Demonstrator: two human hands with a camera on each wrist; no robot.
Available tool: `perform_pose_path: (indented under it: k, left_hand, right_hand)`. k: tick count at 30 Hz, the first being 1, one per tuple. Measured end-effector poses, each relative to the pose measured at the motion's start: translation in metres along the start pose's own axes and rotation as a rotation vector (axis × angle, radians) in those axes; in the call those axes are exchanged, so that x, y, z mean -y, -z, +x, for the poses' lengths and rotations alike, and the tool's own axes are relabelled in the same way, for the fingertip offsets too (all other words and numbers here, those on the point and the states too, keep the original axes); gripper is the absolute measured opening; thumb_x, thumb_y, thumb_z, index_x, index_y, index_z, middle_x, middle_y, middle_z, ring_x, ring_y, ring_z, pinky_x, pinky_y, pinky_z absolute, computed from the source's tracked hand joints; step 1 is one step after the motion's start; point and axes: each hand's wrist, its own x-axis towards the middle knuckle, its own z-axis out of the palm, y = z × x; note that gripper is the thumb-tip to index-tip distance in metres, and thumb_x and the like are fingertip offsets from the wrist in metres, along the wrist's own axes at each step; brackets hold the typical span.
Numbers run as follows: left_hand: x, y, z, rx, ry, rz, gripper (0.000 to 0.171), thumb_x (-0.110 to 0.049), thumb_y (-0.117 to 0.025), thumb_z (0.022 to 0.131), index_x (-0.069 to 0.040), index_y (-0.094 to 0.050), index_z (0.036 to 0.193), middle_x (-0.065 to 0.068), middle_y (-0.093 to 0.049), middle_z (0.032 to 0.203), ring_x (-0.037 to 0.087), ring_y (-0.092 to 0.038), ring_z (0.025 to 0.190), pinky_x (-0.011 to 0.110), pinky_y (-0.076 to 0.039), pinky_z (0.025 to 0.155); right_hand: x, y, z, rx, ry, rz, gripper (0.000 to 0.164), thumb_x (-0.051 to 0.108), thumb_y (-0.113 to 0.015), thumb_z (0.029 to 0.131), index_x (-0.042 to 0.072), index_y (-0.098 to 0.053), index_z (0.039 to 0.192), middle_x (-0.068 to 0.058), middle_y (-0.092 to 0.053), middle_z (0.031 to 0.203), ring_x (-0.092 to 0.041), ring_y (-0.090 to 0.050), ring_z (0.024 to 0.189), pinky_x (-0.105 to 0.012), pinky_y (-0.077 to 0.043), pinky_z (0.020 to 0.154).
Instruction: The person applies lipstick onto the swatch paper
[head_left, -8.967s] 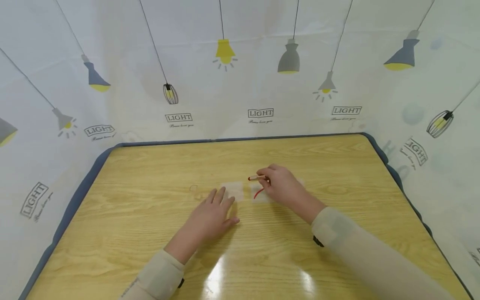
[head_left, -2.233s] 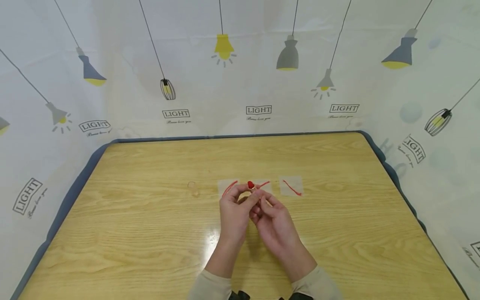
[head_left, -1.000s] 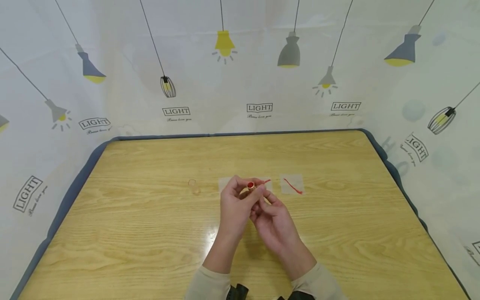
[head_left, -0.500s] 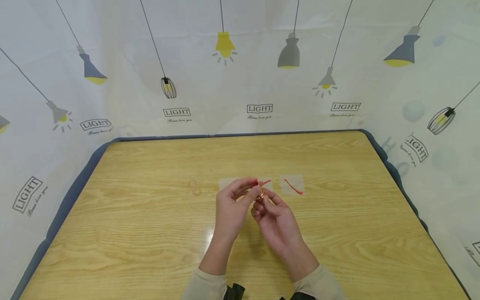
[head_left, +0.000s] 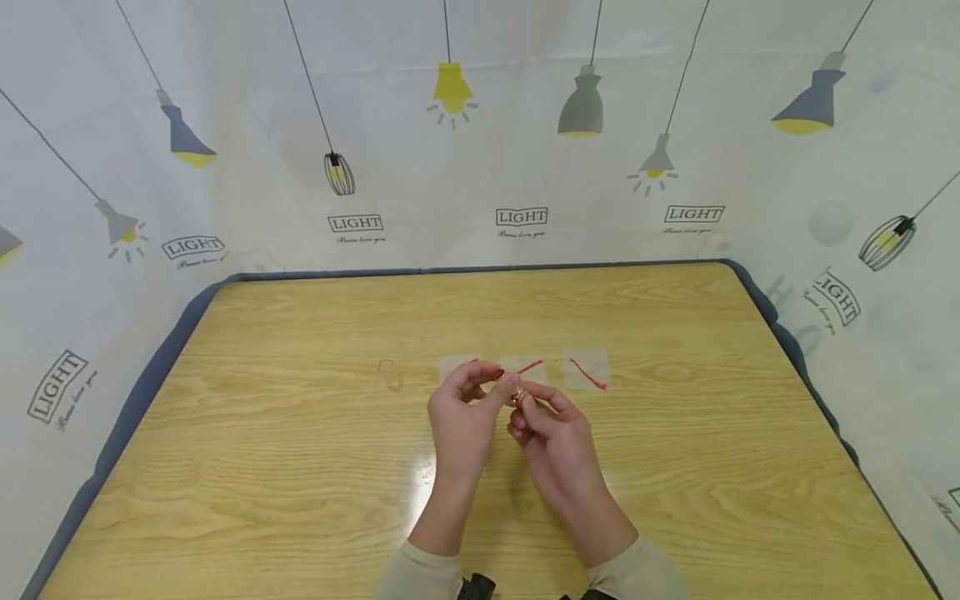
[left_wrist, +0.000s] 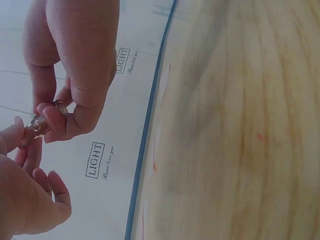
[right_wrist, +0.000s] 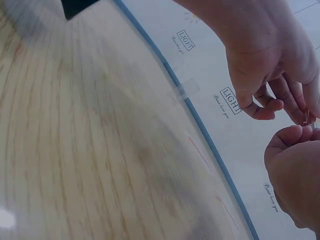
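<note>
Both hands are together above the middle of the wooden table. They hold a small gold lipstick [head_left: 517, 395] between their fingertips. My left hand [head_left: 461, 433] pinches the lipstick between thumb and index finger, and a dark red spot shows at its index fingertip. My right hand [head_left: 558, 446] grips the gold end from the other side. In the left wrist view the shiny gold lipstick [left_wrist: 36, 125] spans both sets of fingertips. Fingers hide most of it in the right wrist view. Behind the hands lie a left square [head_left: 450, 364], a middle square [head_left: 534, 367] and a right square [head_left: 587, 369], each marked with a red stroke.
The wooden table [head_left: 300, 450] has a dark blue edge strip [head_left: 330, 277] along its back and sides. A white sheet printed with lamps [head_left: 480, 167] stands behind it. Left of the squares, a faint ring-shaped mark [head_left: 386, 365] shows on the wood.
Earlier my right hand held the lipstick over a square while the left lay on the table. Since then both hands came together, the red tip sank into the tube, and the lipstick turned sideways.
</note>
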Motion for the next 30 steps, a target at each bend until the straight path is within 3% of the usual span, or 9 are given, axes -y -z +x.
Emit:
perform_pose_path:
  k: [4,9,16,21,26,30]
  left_hand:
    - [0.000,-0.001,-0.001,-0.012,0.006,-0.014,0.023,-0.012,-0.092,0.083,-0.001,-0.080,0.100,0.013,-0.080,0.096,0.012,-0.058,0.080,0.020,-0.046,0.072]
    - [0.001,0.000,-0.001,-0.003,0.010,-0.007,0.020,-0.011,-0.091,0.084,-0.003,-0.080,0.099,0.013,-0.080,0.096,0.011,-0.056,0.076,0.021,-0.045,0.071]
    - [0.005,0.005,0.000,0.059,-0.001,0.008,0.020,-0.014,-0.089,0.087,-0.006,-0.080,0.102,0.011,-0.078,0.101,0.013,-0.062,0.082,0.030,-0.053,0.080]
    - [0.003,0.012,0.005,0.087,-0.050,0.019,0.019,-0.021,-0.080,0.097,-0.007,-0.077,0.110,0.011,-0.080,0.104,0.013,-0.070,0.094,0.030,-0.056,0.087]
    - [0.001,0.032,0.017,0.025,-0.075,0.048,0.017,-0.023,-0.070,0.105,-0.007,-0.074,0.109,0.011,-0.080,0.105,0.012,-0.070,0.099,0.027,-0.055,0.088]
    - [0.002,0.053,0.028,-0.068,-0.091,0.112,0.019,-0.024,-0.070,0.105,-0.006,-0.075,0.104,0.011,-0.078,0.101,0.012,-0.067,0.096,0.023,-0.054,0.085]
  right_hand:
    - [0.000,0.000,0.000,-0.003,0.019,-0.027,0.031,0.001,-0.058,0.107,0.020,-0.081,0.097,0.005,-0.075,0.092,-0.011,-0.054,0.073,-0.024,-0.049,0.071]
    - [0.001,-0.001,-0.001,-0.021,0.012,-0.038,0.030,0.002,-0.057,0.107,0.018,-0.080,0.097,0.004,-0.075,0.091,-0.011,-0.053,0.073,-0.024,-0.049,0.071]
    - [0.003,-0.001,-0.001,-0.043,-0.012,-0.035,0.028,0.003,-0.057,0.108,0.016,-0.080,0.099,0.002,-0.075,0.092,-0.012,-0.050,0.073,-0.025,-0.046,0.070]
    - [0.005,0.000,-0.003,-0.027,-0.006,-0.053,0.026,0.007,-0.056,0.109,0.016,-0.079,0.101,0.000,-0.074,0.090,-0.012,-0.049,0.073,-0.024,-0.044,0.069]
    - [0.009,0.005,-0.004,-0.015,0.025,-0.065,0.025,0.012,-0.055,0.111,0.017,-0.078,0.103,0.000,-0.072,0.090,-0.010,-0.050,0.073,-0.023,-0.044,0.069]
    - [0.012,0.009,-0.003,-0.024,0.041,-0.065,0.023,0.015,-0.057,0.111,0.018,-0.079,0.103,0.000,-0.072,0.090,-0.009,-0.050,0.072,-0.023,-0.044,0.068]
